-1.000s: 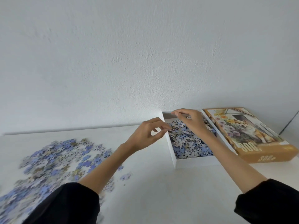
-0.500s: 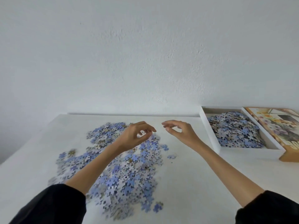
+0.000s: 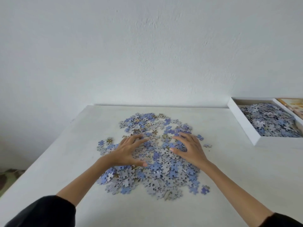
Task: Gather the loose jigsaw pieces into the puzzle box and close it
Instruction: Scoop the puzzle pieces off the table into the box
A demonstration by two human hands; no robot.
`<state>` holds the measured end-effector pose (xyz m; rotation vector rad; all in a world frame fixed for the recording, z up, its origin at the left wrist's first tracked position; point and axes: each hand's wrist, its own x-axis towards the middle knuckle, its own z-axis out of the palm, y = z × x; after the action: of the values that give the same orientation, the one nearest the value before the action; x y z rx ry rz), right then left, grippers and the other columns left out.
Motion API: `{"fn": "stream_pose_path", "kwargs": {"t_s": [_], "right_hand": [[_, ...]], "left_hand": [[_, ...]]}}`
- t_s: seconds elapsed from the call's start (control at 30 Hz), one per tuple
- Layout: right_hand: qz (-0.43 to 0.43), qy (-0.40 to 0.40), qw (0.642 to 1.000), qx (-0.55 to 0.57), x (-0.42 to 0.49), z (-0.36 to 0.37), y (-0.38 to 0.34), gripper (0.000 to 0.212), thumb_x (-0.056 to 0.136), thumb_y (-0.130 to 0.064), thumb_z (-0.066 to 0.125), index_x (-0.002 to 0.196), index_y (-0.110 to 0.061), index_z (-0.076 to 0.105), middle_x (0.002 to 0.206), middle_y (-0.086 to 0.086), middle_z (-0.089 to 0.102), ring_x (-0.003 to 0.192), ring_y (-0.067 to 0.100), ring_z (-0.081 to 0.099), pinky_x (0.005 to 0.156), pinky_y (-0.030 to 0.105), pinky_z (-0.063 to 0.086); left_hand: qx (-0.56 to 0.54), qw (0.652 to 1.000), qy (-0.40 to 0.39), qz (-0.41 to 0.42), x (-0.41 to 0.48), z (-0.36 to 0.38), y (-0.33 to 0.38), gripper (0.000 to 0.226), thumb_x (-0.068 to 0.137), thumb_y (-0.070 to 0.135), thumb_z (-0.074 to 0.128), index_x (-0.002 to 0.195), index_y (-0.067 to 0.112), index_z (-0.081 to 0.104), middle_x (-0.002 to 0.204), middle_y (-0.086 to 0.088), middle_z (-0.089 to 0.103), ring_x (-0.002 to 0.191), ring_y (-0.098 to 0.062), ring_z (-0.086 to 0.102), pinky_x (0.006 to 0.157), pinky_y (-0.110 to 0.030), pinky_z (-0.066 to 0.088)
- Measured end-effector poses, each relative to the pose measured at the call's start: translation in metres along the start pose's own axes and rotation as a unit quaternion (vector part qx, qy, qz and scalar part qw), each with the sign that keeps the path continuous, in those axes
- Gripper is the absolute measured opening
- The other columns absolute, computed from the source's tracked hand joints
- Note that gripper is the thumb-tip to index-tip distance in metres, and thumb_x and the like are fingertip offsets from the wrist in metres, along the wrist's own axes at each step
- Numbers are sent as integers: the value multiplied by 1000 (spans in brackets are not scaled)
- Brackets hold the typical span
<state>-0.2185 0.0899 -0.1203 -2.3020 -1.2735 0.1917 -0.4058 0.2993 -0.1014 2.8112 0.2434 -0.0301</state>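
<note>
A spread of loose blue and grey jigsaw pieces [image 3: 157,174] covers the middle of the white table [image 3: 229,185]. My left hand [image 3: 127,152] lies flat on the left part of the pile, fingers spread. My right hand [image 3: 190,149] rests on the right part, fingers spread and slightly curled. Neither hand holds a piece that I can see. The white puzzle box base [image 3: 244,123] sits at the far right, heaped with pieces. A strip of the printed lid [image 3: 293,106] shows beyond it at the frame edge.
A white wall [image 3: 147,54] rises right behind the table. The table's left edge runs diagonally, with floor [image 3: 8,177] below it. A few stray pieces [image 3: 207,145] lie between the pile and the box.
My view has swung left from the box to the pile. Both hands left the box, crossed over the table and now lie spread on the loose pieces.
</note>
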Motion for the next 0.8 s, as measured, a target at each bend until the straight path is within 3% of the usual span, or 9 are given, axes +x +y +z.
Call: {"fn": "stream_pose_path", "kwargs": {"t_s": [0.1, 0.27, 0.37, 0.47, 0.67, 0.8], "right_hand": [[-2, 7, 1000, -28, 0, 10, -15, 101, 55, -93, 8, 136, -38, 36, 149, -5, 26, 138, 17, 18, 112, 37, 11], [20, 21, 994, 104, 0, 1, -25, 93, 53, -95, 21, 131, -46, 34, 149, -7, 25, 138, 14, 19, 111, 41, 10], [25, -56, 996, 69, -12, -4, -26, 102, 40, -99, 28, 132, -56, 15, 154, -6, 4, 142, 18, -2, 113, 53, -1], [9, -162, 987, -5, -21, 2, -32, 121, 29, -100, 31, 136, -57, -6, 152, -2, -21, 137, 23, -26, 108, 54, -13], [-14, -252, 967, -32, -20, 5, -49, 121, 39, -85, 55, 132, -59, -18, 142, -12, -41, 127, 18, -43, 106, 50, -23], [-35, -208, 975, -64, -14, 19, -57, 124, 35, -97, 36, 138, -48, -13, 146, -12, -35, 132, 15, -36, 108, 45, -19]], "left_hand": [[22, 1000, 15, 15, -3, 7, 2, 112, 51, 98, 14, 146, 37, 11, 153, 4, 4, 138, -14, 7, 114, -49, -2], [-37, 999, 1, 29, -2, 1, -3, 116, 48, 98, 20, 146, 37, 10, 152, 7, 1, 140, -19, 7, 113, -55, -1], [-3, 997, -42, 63, -11, 0, -10, 124, 41, 100, 23, 146, 40, -2, 153, 7, -12, 141, -18, -10, 109, -54, -14], [2, 995, -69, 75, -15, -1, -6, 127, 34, 102, 25, 142, 47, -12, 152, 6, -22, 135, -14, -22, 104, -52, -23], [-13, 988, -124, 91, -10, 0, 11, 134, 31, 96, 40, 137, 48, -25, 147, 8, -36, 131, -21, -38, 96, -52, -30], [2, 992, -79, 96, -4, 8, 11, 132, 37, 97, 36, 140, 40, -24, 151, 6, -28, 139, -17, -24, 104, -48, -24]]}}
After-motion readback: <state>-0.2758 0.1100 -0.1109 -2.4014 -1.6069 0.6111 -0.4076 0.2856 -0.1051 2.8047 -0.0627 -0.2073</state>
